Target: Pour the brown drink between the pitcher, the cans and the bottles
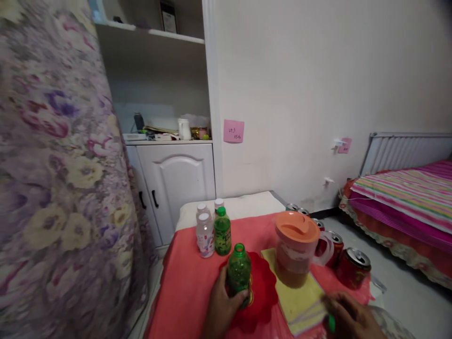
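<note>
My left hand (pixel 223 306) is wrapped round a small green bottle (pixel 239 268) with no cap on its mouth, held upright over a scalloped red plate (pixel 264 294). At the lower right my right hand (pixel 349 315) has its fingers closed, with a green bottle cap (pixel 331 324) at them. Thin pale streaks (pixel 307 314) stretch leftward from those fingers, too blurred to name. Between the hands, a pitcher (pixel 294 254) with an orange lid and some liquid stands on a yellow sheet (pixel 300 306). A capped green bottle (pixel 222 233) stands behind the left hand.
Several clear bottles with white caps (pixel 205 238) stand left of the capped green bottle. Soda cans (pixel 354 268) line the table's right side. A pink-red cloth (pixel 176 282) covers the table. A floral curtain (pixel 60 165) hangs left; a bed (pixel 406 197) is at right.
</note>
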{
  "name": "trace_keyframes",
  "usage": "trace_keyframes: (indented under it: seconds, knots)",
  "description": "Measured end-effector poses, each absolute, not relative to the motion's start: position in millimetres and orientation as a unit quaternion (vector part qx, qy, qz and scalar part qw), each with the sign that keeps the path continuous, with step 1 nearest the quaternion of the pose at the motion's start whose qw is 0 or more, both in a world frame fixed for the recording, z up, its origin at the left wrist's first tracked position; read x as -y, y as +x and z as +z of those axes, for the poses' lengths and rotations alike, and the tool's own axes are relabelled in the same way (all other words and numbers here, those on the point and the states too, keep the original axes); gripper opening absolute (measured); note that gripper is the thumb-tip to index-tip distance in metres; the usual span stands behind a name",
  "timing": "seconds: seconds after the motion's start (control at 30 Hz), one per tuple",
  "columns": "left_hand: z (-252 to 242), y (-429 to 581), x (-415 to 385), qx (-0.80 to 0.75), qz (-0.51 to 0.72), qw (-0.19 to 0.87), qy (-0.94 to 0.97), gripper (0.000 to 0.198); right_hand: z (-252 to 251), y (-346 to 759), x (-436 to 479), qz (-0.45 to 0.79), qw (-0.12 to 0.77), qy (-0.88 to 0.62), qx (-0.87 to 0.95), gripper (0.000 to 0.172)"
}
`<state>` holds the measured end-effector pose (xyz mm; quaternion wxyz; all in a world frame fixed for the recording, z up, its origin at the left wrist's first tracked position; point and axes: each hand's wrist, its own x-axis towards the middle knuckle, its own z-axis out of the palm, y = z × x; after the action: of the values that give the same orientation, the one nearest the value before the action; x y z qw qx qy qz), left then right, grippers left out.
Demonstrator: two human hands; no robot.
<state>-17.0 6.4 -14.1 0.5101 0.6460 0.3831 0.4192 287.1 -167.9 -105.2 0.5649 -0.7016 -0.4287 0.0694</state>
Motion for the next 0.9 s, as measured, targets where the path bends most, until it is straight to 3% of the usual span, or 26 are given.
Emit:
trace_keyframes:
  seconds: [0.1, 0.23, 0.9]
  knots:
    - [-14.0, -14.2, -6.2, -0.386, 0.422, 0.508, 0.644, 0.062, -110.9, 277.5, 158.0, 0.011, 0.498, -0.693, 0.521, 0.019]
    - [-17.0, -10.2, -7.9, -0.413, 0.409, 0.485, 0.653, 0.069, -127.0, 262.2, 141.3, -0.088, 0.470, -0.736, 0.480, 0.028]
    - [-27.8, -27.9, 3.8, -0.386, 0.398, 0.434, 0.710, 0.081, -118.0, 268.3, 153.8, -0.026, 0.486, -0.717, 0.499, 0.026]
